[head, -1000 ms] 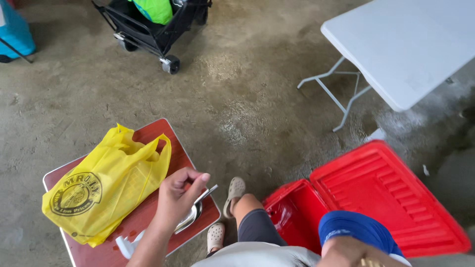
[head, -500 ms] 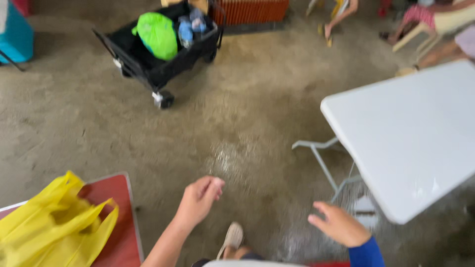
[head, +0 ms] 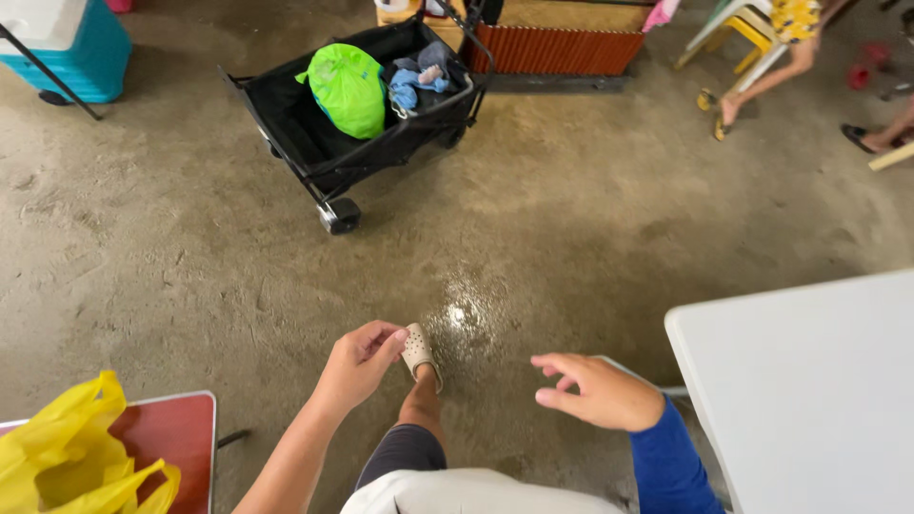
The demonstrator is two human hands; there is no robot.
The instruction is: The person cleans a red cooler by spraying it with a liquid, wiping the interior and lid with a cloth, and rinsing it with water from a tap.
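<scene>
Head view: both hands were out in front over the concrete floor [head: 190, 266], neither holding anything. Left hand [head: 360, 364] was loosely curled, fingers bent in toward the thumb, empty; it sat in line w/ the beige clog [head: 418, 350] on the person's raised foot, but whether it touched the clog couldn't be told. Right hand [head: 595, 390], blue sleeve at the wrist, was half open w/ fingers spread and bent, empty, hovering just left of the white table [head: 809, 400] at the right edge. A wet shiny patch [head: 466, 319] lay on the floor just past the clog, between the hands. Lower left corner: red table [head: 176, 433] w/ a yellow bag [head: 67, 457] on it, well apart from the left hand. Further off, top centre, a black wagon [head: 314, 143] on wheels held a green bag [head: 347, 90] and some bluish cloth. A teal cooler [head: 81, 48] stood top left. Top right: other people's legs and sandalled feet by plastic chairs, well apart from the person's hands.
</scene>
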